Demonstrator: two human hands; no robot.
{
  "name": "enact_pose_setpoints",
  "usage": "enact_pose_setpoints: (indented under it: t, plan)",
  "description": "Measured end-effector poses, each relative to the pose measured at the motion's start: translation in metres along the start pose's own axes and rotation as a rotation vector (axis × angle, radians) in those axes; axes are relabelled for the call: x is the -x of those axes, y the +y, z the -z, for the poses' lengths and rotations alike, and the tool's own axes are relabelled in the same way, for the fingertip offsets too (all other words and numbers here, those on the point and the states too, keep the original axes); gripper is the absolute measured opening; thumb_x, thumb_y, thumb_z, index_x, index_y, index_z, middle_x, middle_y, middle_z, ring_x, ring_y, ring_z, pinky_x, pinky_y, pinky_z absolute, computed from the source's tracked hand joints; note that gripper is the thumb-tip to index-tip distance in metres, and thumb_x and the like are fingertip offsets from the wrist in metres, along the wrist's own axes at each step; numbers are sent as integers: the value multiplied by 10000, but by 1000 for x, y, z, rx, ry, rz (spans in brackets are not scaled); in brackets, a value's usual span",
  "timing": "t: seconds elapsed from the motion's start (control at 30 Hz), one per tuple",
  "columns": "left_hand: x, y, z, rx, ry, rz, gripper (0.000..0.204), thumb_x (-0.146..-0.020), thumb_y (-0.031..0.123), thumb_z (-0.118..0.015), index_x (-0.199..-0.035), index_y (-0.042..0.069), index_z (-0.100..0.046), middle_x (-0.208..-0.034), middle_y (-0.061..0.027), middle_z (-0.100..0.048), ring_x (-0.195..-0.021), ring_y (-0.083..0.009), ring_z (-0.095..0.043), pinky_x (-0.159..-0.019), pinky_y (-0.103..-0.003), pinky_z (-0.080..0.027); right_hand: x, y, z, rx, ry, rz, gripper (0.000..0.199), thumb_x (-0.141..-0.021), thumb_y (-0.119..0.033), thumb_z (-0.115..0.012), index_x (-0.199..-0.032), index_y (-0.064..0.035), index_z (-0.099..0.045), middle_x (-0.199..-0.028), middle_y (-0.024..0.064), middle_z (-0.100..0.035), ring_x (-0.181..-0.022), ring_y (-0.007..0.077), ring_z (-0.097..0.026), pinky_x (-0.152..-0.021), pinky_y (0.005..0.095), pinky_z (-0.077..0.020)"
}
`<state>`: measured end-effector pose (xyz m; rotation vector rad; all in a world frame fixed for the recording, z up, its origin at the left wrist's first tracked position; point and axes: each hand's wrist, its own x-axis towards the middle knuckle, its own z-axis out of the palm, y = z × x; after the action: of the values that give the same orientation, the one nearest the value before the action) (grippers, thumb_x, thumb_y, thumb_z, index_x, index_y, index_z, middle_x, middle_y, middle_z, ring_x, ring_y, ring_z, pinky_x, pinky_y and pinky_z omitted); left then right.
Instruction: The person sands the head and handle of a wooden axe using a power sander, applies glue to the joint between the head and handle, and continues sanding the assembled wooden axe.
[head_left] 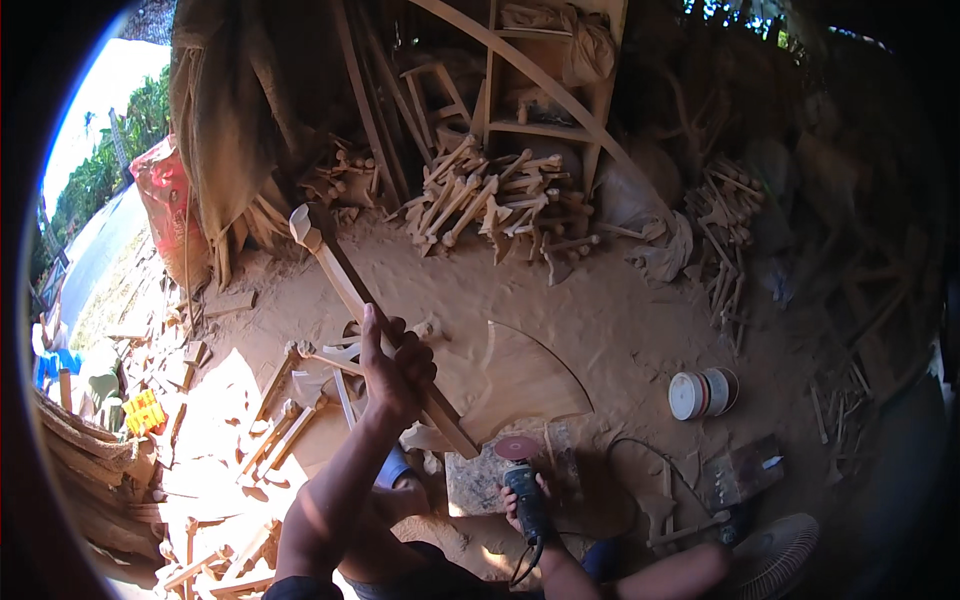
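My left hand (396, 368) is raised and wrapped round a long carved wooden furniture leg (343, 278). The leg slants from a rounded, paler end at the upper left to a square end near the grinder. Lower down, my right hand (512, 508) grips the body of an angle grinder (526, 496). Its reddish round disc (516, 448) points away from me, below and to the right of the leg's square end, apart from it. Whether the disc spins I cannot tell. Beneath the grinder lies a worn, dusty block (475, 487).
A fan-shaped wooden panel (530, 375) lies on the dusty floor ahead. Heaped carved legs (490, 200) stand at the back. To the right are a white bucket (700, 394) on its side, a cable (660, 455) and a fan (780, 560). Wood pieces (285, 440) lie left.
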<state>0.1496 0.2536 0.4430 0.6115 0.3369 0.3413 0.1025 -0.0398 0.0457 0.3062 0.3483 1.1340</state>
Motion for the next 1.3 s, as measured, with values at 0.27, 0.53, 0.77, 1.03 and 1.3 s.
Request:
enact_pose_setpoints:
  t: [0.27, 0.53, 0.77, 1.03, 1.3]
  plan:
    - [30, 40, 6, 257, -40, -76, 548, -997, 742, -621, -881, 213, -534, -558, 79, -290, -436, -90, -267, -408, -268, -224, 15, 68, 9, 1094, 745, 263, 746, -852, -490, -872, -1304, 19, -567, -1070, 150, -721, -897, 275, -746, -840, 462, -633]
    - [56, 50, -3, 411, 29, -109, 547, -1019, 710, -592, -878, 186, -525, -542, 91, -312, -421, -75, -274, -379, -247, -241, 7, 68, -11, 1807, 1001, 543, 754, -674, -258, -929, -1281, 77, -630, -1111, 190, -738, -909, 292, -752, -840, 432, -607]
    - [53, 47, -10, 467, -63, -153, 556, -1024, 712, -565, -880, 177, -514, -551, 75, -327, -430, -87, -276, -389, -258, -241, -15, 20, 2, 2243, 1139, 944, 803, -768, -351, -908, -1431, 29, -662, -1352, 318, -679, -1223, 333, -710, -1018, 441, -586]
    - [56, 50, -14, 423, 20, -217, 508, -992, 680, -621, -912, 186, -530, -563, 92, -326, -432, -65, -265, -383, -234, -230, 12, 136, -286, 1797, 249, 1263, 466, -1120, -252, -651, -1456, 63, -581, -1311, 154, -712, -1178, 214, -703, -1023, 350, -568]
    - [61, -7, -57, 183, 257, -255, 495, -972, 663, -653, -945, 187, -521, -671, 62, -396, -500, -91, -358, -429, -228, -300, 25, 169, -451, 2513, 348, 1630, 813, -868, -434, -923, -1468, -18, -563, -1385, 233, -625, -1238, 384, -658, -1000, 459, -559]
